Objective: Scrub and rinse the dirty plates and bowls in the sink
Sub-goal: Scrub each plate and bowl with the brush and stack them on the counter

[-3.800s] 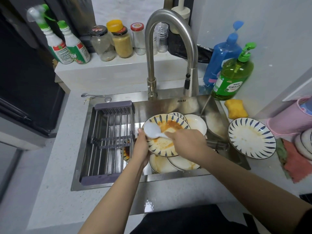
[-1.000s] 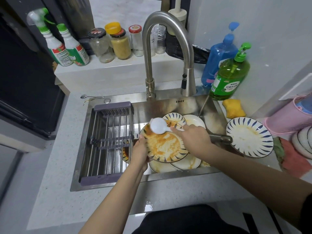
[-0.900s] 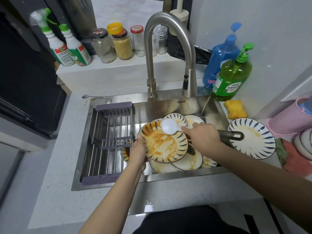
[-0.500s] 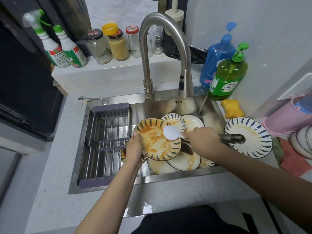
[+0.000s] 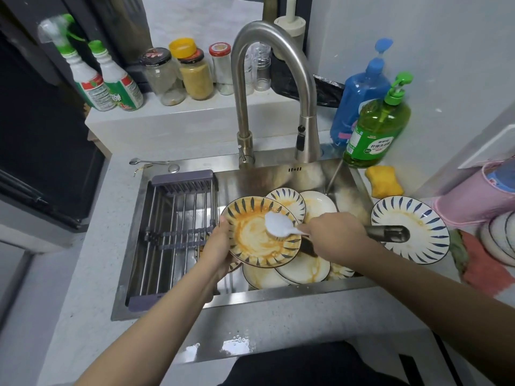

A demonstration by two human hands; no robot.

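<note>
The left hand (image 5: pixel 220 246) now tilts the sauce-smeared plate (image 5: pixel 260 232) steeper over the sink (image 5: pixel 278 174); the right hand (image 5: pixel 331 235) grips the brush (image 5: pixel 278 225), scrubbing its centre, which has paled.

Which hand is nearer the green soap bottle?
Right. The right hand is below the green soap bottle, at the brush; the left hand is farther left, gripping the plate.

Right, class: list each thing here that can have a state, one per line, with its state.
Held plate: tilted, orange-smeared.
Left hand: grips plate's rim.
Right hand: grips brush handle.
Brush: head on the plate.
Faucet: no water visible.
Stacked plates: dirty, in sink.
Counter plate: stained.
Drying rack: holds no dishes.
</note>
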